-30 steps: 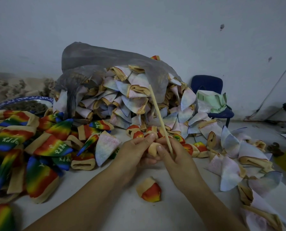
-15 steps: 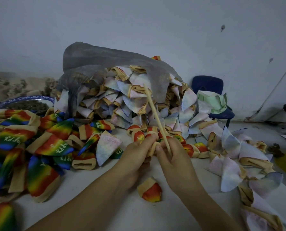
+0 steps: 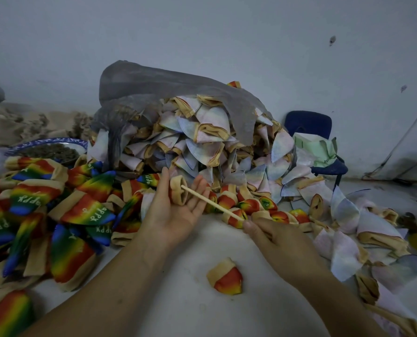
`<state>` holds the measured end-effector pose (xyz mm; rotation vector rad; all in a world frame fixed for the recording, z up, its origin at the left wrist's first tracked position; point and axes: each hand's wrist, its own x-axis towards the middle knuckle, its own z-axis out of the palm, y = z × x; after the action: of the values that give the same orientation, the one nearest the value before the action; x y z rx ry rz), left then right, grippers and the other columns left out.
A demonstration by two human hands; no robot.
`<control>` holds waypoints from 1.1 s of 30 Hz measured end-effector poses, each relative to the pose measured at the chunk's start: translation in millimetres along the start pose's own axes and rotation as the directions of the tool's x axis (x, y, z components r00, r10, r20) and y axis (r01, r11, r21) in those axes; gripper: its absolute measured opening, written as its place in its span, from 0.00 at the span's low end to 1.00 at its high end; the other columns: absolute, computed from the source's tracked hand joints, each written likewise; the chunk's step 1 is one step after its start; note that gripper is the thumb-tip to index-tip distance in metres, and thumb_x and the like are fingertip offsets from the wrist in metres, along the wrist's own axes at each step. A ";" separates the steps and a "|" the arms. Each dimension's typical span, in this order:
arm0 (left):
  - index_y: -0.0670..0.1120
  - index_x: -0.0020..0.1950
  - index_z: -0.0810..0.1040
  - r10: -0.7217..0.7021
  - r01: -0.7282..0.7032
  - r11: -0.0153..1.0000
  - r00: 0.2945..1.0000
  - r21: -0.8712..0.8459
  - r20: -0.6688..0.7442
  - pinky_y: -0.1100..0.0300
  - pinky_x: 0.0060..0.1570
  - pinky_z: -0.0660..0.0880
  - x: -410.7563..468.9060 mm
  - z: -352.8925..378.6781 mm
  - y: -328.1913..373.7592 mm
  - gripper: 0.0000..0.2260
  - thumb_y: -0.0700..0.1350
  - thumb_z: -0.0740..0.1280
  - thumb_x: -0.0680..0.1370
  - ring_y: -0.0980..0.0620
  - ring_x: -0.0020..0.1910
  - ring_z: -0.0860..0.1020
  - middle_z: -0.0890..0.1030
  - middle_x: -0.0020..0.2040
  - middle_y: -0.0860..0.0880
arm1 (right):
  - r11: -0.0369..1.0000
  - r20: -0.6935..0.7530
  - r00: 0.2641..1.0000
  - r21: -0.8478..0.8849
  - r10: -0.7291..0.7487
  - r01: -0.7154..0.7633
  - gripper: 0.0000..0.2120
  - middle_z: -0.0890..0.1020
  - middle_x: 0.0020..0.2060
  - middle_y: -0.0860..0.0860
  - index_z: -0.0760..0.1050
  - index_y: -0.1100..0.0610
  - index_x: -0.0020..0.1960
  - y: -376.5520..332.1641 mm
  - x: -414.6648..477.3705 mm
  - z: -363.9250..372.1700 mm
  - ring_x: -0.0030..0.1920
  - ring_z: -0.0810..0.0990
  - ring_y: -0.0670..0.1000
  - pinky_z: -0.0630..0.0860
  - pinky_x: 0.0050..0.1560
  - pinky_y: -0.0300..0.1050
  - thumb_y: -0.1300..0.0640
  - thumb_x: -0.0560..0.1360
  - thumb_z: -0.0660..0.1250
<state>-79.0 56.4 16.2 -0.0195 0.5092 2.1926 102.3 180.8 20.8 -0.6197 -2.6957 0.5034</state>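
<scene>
One seemingly white table (image 3: 178, 300) (blue chair (image 3: 309, 122) behind): left hand (image 3: 175, 215) spread palm-up, right hand (image 3: 282, 242) pinching a stick (image 3: 209, 203).

- Cradles a small tan rolled fabric tube (image 3: 178, 193) on the palm-up left hand (image 3: 175, 214), fingers straight.
- Pinches a thin pale wooden stick (image 3: 212, 203) in the right hand (image 3: 277, 239) at 4 o'clock, tip at the tube's mouth.
- Shows a tan-and-red folded fabric piece (image 3: 225, 276) on the white table (image 3: 178, 310) at 6 o'clock.
- Shows a grey plastic bag (image 3: 154, 83) spilling pale fabric cones (image 3: 209, 122) at 12 o'clock, and rainbow-printed fabric pieces (image 3: 88, 212) at 9 o'clock.
</scene>
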 end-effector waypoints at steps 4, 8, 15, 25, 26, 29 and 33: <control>0.41 0.43 0.86 0.009 -0.012 0.996 0.999 0.089 0.032 0.52 0.42 0.83 0.7 -2.5 0.3 0.16 0.54 0.71 0.74 0.48 0.47 0.85 0.86 0.47 0.44 | 0.995 -0.016 0.999 -0.089 -0.038 0.036 0.21 0.79 0.36 0.45 0.75 0.46 0.44 1.5 -1.8 0.3 0.37 0.75 0.42 0.72 0.38 0.40 0.36 0.77 0.49; 0.42 0.34 0.85 0.024 -0.035 0.977 0.998 0.211 0.055 0.53 0.43 0.83 -1.7 -0.3 -10.2 0.13 0.48 0.72 0.74 0.49 0.43 0.85 0.85 0.42 0.44 | 0.997 -0.006 1.000 -0.069 -0.025 0.024 0.21 0.80 0.40 0.46 0.77 0.47 0.48 -2.2 -1.2 4.0 0.39 0.76 0.43 0.76 0.42 0.45 0.37 0.78 0.49; 0.43 0.40 0.73 0.156 -0.172 0.932 0.985 0.318 0.075 0.57 0.38 0.82 -4.3 6.2 -21.1 0.13 0.46 0.61 0.82 0.49 0.37 0.85 0.84 0.37 0.43 | 0.992 -0.040 0.999 -0.127 -0.014 0.009 0.17 0.78 0.39 0.46 0.72 0.45 0.49 -13.8 -2.9 15.9 0.41 0.77 0.47 0.75 0.42 0.45 0.39 0.80 0.48; 0.45 0.31 0.65 0.239 -0.261 0.899 0.965 0.352 0.106 0.57 0.36 0.81 -6.6 13.1 -27.5 0.18 0.44 0.59 0.82 0.50 0.22 0.72 0.71 0.23 0.46 | 0.724 0.352 0.907 0.562 0.229 -0.401 0.19 0.68 0.18 0.41 0.81 0.49 0.38 -38.9 -3.1 31.7 0.20 0.68 0.39 0.62 0.24 0.28 0.40 0.79 0.58; 0.45 0.29 0.68 0.229 -0.254 0.902 0.967 0.348 0.112 0.57 0.37 0.81 -6.7 12.5 -28.2 0.20 0.45 0.60 0.82 0.51 0.22 0.73 0.72 0.23 0.46 | 0.727 0.334 0.916 0.568 0.225 -0.386 0.19 0.70 0.19 0.40 0.81 0.49 0.38 -38.0 -2.6 30.3 0.21 0.69 0.38 0.63 0.24 0.27 0.41 0.79 0.58; 0.47 0.26 0.74 0.211 -0.218 0.892 0.976 0.396 0.062 0.57 0.38 0.82 -8.1 11.0 -28.5 0.21 0.49 0.66 0.79 0.52 0.27 0.80 0.79 0.27 0.46 | 0.947 0.104 0.987 0.285 0.122 -0.147 0.17 0.81 0.36 0.40 0.79 0.45 0.43 -24.8 1.8 22.3 0.37 0.77 0.36 0.72 0.36 0.32 0.39 0.78 0.56; 0.45 0.26 0.76 0.185 -0.166 0.905 0.983 0.392 -0.011 0.61 0.34 0.81 -7.3 9.6 -19.8 0.20 0.44 0.67 0.79 0.52 0.30 0.82 0.82 0.31 0.46 | 0.987 -0.009 0.995 -0.128 -0.096 0.094 0.30 0.79 0.38 0.43 0.76 0.44 0.47 -5.9 3.8 3.8 0.39 0.75 0.42 0.71 0.38 0.38 0.30 0.71 0.40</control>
<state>-57.8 65.2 19.5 0.1962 1.0021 2.2300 95.5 176.6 20.7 -0.5233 -2.7431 0.3018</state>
